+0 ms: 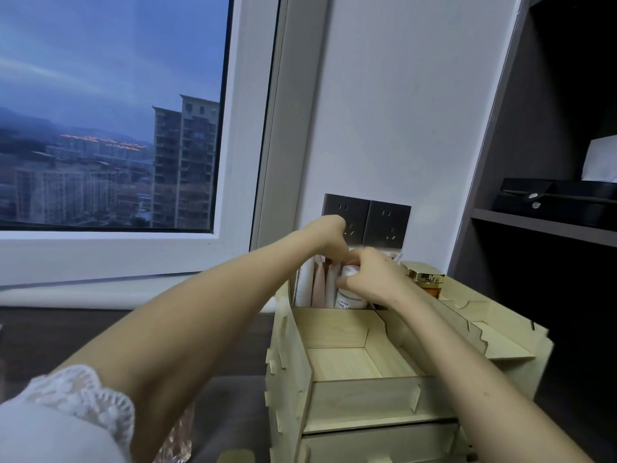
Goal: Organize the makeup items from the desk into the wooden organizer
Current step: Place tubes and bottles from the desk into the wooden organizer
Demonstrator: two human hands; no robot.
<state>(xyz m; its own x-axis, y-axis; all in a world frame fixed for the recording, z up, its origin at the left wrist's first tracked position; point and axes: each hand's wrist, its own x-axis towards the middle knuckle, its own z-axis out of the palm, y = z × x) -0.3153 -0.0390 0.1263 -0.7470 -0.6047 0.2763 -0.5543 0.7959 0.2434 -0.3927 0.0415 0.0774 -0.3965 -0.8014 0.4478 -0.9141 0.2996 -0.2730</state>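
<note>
- Organizer [347, 392]: a pale wooden box on the dark desk [50, 332], set against the wall just below the sockets [367, 220].
- Tube [349, 297]: white with a cream label, upright in the organizer's rear slot. Slim packs [319, 285] stand in the same slot, just to its left.
- Right hand [370, 279]: the fingers curl round the tube's top and grasp it.
- Left hand [329, 237]: above the organizer's rear slot, fingers bent down toward the packs. I cannot tell whether they pinch anything, because the tips are hidden.
- Jar [424, 277]: gold lid, at the organizer's rear right, close beside the right wrist. I cannot tell whether it sits in a compartment or on top.
- Risks, as I judge them:
  - The rear slot looks tightly filled, so pushing the tube down could wedge it or tip the packs.
  - A careless swing of the wrist could knock the jar over.
  - The organizer looks light, so pressing on its back with both hands could make it slide on the desk.
</note>
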